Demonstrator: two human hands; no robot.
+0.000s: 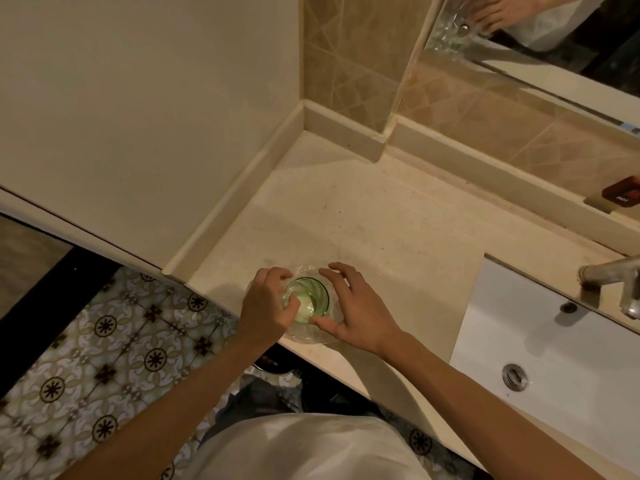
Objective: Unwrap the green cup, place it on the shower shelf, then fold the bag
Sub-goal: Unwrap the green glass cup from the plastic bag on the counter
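Seen from the head camera, the green cup (306, 299) stands upright near the front edge of the table (363, 216), with the clear bag (313, 336) bunched low around its base. The left hand (266, 306) curls against the cup's left side, its thumb at the rim, seemingly pinching plastic. The right hand (349, 306) arches over the right side, fingers spread and touching the bag, not clamped. The unwrapping step looks to be in hand. Next, the cup probably needs lifting clear of the plastic while one hand pins the bag down. No shower shelf is in view.
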